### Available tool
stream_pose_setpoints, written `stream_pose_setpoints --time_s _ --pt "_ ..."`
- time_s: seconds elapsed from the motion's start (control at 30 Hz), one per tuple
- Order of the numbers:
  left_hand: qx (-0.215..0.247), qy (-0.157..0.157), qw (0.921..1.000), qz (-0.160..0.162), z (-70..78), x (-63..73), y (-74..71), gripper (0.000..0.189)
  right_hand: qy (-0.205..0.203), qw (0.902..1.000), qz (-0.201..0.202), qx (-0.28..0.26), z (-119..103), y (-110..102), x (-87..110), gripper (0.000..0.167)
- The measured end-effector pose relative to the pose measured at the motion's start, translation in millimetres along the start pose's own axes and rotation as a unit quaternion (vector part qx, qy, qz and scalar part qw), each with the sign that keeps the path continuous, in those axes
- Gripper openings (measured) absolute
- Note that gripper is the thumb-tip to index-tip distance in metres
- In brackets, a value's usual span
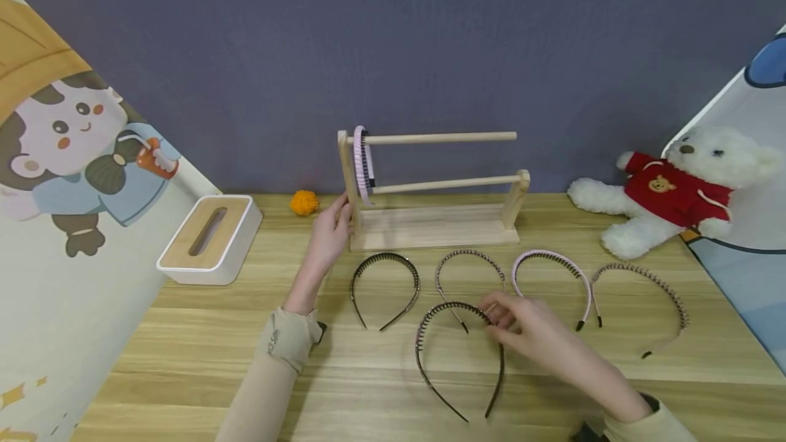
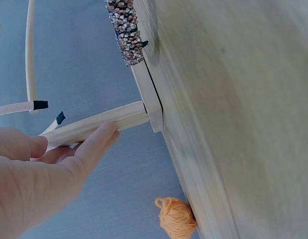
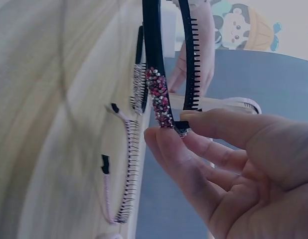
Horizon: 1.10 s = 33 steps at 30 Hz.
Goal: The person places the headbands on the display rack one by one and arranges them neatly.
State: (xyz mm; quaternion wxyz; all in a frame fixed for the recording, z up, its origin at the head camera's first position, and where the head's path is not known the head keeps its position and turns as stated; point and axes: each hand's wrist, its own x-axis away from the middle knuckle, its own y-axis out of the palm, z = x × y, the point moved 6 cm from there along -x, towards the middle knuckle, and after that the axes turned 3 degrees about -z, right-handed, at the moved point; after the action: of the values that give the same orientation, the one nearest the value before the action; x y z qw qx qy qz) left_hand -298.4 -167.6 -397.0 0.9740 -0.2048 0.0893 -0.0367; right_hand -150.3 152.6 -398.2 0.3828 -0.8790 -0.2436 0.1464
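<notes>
The right hand pinches the dark headband at its 1 o'clock edge, toward 6 o'clock from the wooden rack whose 9 o'clock post the left hand grips, and this one-sided hold could let it swing into neighbouring headbands.

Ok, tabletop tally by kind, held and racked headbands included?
Slim toothed headbands, pinkish or dark: 6
Pale wooden two-bar rack: 1
Fluffy orange yarn ball: 1
White box, wooden slotted lid: 1
White plush bear, red top: 1
Total: 10
</notes>
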Motion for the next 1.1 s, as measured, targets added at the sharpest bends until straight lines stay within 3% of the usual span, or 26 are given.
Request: stream_pose_setpoints --time_s 0.47,0.9,1.1 --pt "0.005 0.002 1.0000 -0.004 0.1 0.4 0.1 0.047 0.016 0.9992 0.037 0.007 -7.2 -20.5 -5.5 0.032" --pt "0.014 0.005 0.9999 0.001 -1.4 -0.5 -0.9 0.047 0.022 0.9916 0.127 -0.012 -21.9 -48.9 -7.7 0.028" --pt "0.018 0.002 0.9998 -0.003 -0.5 0.5 0.4 0.047 0.030 0.9852 0.169 0.008 -27.4 -59.5 -8.1 0.028"
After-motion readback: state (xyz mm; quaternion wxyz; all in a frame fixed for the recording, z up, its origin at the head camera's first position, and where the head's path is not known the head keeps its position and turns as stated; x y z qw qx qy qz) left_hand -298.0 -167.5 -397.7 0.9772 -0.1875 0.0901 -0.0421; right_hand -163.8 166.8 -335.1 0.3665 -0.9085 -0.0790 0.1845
